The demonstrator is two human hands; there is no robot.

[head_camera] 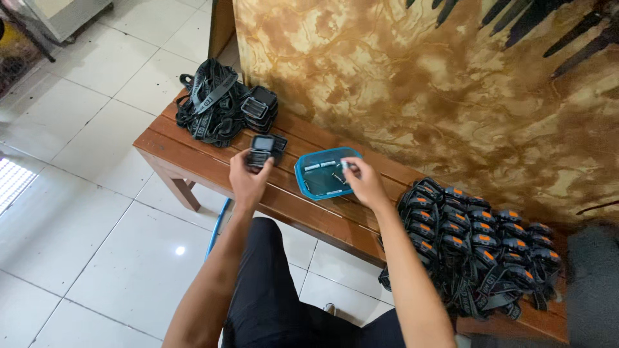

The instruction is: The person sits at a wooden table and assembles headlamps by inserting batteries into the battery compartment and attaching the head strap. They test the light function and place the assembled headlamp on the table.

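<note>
Black plastic headlamp, case open, gripped in left hand over brown wooden bench; right hand pinching small silver battery above blue plastic tray. Finished black pile far left, big orange-buttoned pile right, seemingly undone.

It looked like a small assembly workspace: a brown slatted wooden bench on white floor tiles, heaped right of the fingers with black-and-orange headlamps.

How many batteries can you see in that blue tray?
About 3: two small silver cylindrical batteries lie along the far side of the blue plastic tray, another near its front edge. The right hand pinches one more above it; others may be hidden.
</note>
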